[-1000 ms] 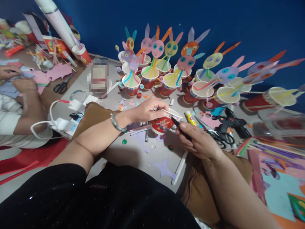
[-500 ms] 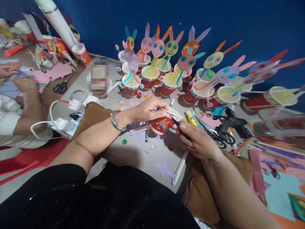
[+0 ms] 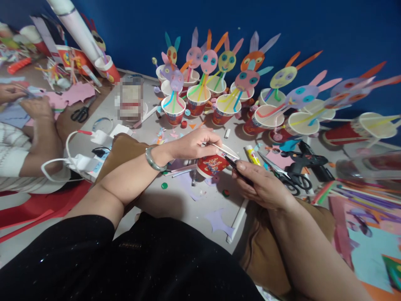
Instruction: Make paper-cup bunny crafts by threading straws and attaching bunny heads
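Note:
A red paper cup (image 3: 211,165) with a cartoon print and a white rim is tilted in my left hand (image 3: 200,143), whose fingers are closed over its far-left side. A thin white stick-like piece lies along the rim by my left fingertips; I cannot tell whether it is separate from the cup. My right hand (image 3: 261,184) is closed around a slim black tool (image 3: 237,166), pen-like or knife-like. Its tip meets the cup's right side just below the rim. My right palm hides the rest of the tool.
Behind stand several paper cups (image 3: 173,112) with rabbit faces on coloured strips. A glue stick (image 3: 252,155), scissors (image 3: 290,174) and a black glue gun (image 3: 308,161) lie right. Paper scraps (image 3: 219,223) litter the table. Left are a power strip (image 3: 89,161) and another person's hands (image 3: 34,104).
The cup has tipped slightly in my left hand, and its base has shifted a little left. The black tool stays against the cup near the rim. The view has shifted slightly.

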The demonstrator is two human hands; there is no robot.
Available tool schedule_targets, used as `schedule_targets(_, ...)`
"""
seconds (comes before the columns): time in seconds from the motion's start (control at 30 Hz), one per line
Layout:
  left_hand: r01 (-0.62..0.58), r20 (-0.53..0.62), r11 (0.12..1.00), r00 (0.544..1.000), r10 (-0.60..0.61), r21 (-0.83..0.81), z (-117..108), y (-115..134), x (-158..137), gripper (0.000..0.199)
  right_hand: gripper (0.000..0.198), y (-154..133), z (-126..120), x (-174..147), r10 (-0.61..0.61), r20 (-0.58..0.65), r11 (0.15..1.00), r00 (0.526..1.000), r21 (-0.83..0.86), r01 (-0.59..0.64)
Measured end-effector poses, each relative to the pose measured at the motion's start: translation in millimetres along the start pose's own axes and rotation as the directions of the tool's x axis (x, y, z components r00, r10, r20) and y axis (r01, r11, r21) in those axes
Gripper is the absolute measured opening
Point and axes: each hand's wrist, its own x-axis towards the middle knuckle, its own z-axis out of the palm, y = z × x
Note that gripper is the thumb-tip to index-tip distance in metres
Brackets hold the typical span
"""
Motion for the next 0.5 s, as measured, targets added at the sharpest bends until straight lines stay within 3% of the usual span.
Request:
schedule_targets(0.17, -0.052, -0.024, 0.996, 0.998, 0.054, 0.072, 1, -6, 1, 0.018, 0.056, 1, 2, 1, -0.155, -0.083, 0.972, 0.984, -0.190, 0.137)
schedule_targets(0.37, -0.140, -0.082, 0.965, 0.983, 0.162, 0.222, 6, -16, 2, 0.016, 0.060, 3, 2, 1, -0.388, -0.156, 0.808, 0.908, -0.532, 0.254)
schedule_targets(0.43, -0.164, -0.087, 0.956, 0.978, 0.190, 0.244, 7, -16, 2, 0.017, 0.061, 3, 1, 2, -0.402, -0.161, 0.792, 0.902, -0.555, 0.254)
schedule_targets(0.5, -0.171, -0.085, 0.955, 0.977, 0.196, 0.242, 7, -15, 1, 0.017, 0.060, 3, 0, 2, -0.357, -0.138, 0.824, 0.924, -0.513, 0.242)
